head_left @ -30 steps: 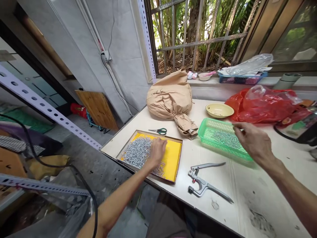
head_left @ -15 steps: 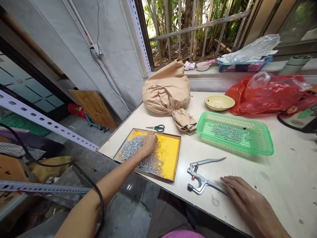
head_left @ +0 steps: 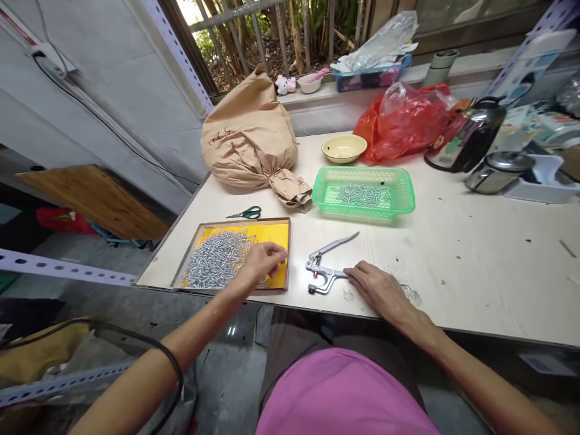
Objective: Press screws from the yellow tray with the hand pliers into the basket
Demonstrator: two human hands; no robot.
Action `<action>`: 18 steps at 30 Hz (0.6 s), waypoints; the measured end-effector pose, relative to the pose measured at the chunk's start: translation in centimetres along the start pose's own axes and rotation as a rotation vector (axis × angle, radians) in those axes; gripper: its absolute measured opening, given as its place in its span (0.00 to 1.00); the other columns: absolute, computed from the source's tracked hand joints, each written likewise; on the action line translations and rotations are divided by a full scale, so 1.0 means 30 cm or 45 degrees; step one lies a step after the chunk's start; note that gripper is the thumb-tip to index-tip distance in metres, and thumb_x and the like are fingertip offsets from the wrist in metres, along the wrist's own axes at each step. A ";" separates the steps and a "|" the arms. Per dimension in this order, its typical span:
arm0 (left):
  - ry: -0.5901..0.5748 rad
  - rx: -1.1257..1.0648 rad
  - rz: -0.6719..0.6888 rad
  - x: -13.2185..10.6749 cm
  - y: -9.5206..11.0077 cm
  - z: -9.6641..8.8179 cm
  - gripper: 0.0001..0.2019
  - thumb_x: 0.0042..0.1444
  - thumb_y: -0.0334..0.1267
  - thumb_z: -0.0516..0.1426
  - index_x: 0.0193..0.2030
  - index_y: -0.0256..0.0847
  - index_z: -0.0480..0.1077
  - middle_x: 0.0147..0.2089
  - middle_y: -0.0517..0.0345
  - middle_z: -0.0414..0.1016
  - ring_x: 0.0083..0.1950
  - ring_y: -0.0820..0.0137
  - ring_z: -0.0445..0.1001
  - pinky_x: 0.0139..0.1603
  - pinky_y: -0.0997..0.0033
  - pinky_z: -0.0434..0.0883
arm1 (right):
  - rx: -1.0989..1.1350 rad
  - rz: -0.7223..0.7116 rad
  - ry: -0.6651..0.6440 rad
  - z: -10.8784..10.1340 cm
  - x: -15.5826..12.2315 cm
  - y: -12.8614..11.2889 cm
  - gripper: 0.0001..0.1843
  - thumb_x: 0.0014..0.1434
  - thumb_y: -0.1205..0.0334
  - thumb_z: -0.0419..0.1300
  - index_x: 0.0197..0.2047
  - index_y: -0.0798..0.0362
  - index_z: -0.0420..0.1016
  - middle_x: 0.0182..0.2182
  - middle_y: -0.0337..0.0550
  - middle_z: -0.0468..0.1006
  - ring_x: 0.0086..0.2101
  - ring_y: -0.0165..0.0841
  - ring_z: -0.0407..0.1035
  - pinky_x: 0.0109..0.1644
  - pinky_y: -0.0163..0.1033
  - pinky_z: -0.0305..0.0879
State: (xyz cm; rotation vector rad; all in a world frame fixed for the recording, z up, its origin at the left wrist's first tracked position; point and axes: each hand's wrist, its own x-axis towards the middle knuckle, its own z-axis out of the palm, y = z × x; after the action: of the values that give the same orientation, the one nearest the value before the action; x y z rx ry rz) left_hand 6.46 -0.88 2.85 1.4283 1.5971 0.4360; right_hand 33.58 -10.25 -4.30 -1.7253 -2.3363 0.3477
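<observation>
My left hand is above the front right part of a shallow box with a yellow lining. Its thumb and fingers are pinched together; whatever they hold is too small to make out. Beside it in the box lies a pile of small silvery metal pieces. My right hand rests on the table with its fingers closed over the end of the lower handle of snap pliers. The pliers lie flat with their jaws toward the box, handles spread. The covered handle end is hidden.
Scissors lie behind the box. A green plastic basket holds more small metal pieces. Behind stand a tied brown paper sack, a cream bowl, a red plastic bag, a kettle and a metal canister.
My left hand has moved from the metal pile toward the box's right front and risen. My right hand stays at the pliers' handle. The view has turned to the right.
</observation>
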 end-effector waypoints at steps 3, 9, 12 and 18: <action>-0.266 -0.234 -0.150 -0.069 -0.003 0.122 0.07 0.51 0.37 0.58 0.31 0.35 0.69 0.18 0.66 0.63 0.15 0.80 0.58 0.16 0.79 0.57 | -0.064 -0.004 -0.022 -0.007 0.009 0.009 0.17 0.67 0.63 0.45 0.50 0.47 0.73 0.38 0.43 0.73 0.37 0.32 0.69 0.37 0.35 0.61; -0.307 -0.281 -0.252 -0.073 -0.011 0.232 0.07 0.50 0.37 0.59 0.27 0.35 0.67 0.16 0.66 0.65 0.13 0.81 0.59 0.15 0.80 0.56 | -0.153 -0.058 -0.016 -0.051 0.019 0.024 0.16 0.66 0.67 0.49 0.49 0.47 0.73 0.37 0.43 0.73 0.37 0.33 0.68 0.38 0.36 0.59; -0.334 -0.201 -0.273 -0.066 -0.007 0.251 0.07 0.51 0.36 0.58 0.26 0.36 0.67 0.13 0.66 0.64 0.12 0.79 0.59 0.14 0.80 0.56 | -0.130 -0.061 -0.034 -0.063 0.018 0.029 0.15 0.65 0.69 0.49 0.49 0.48 0.73 0.37 0.43 0.73 0.38 0.33 0.68 0.40 0.36 0.59; -0.371 -0.161 -0.314 -0.052 0.002 0.262 0.09 0.52 0.38 0.59 0.25 0.35 0.67 0.12 0.66 0.63 0.11 0.80 0.59 0.14 0.80 0.55 | -0.103 -0.049 -0.014 -0.057 0.012 0.030 0.15 0.64 0.70 0.50 0.49 0.48 0.73 0.38 0.44 0.73 0.38 0.33 0.67 0.40 0.36 0.59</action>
State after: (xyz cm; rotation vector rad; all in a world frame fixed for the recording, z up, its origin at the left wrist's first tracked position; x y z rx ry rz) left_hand 12.65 -4.67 -0.55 1.1250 1.4566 0.1718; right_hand 34.82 -9.55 -2.96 -1.7150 -2.4194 0.2596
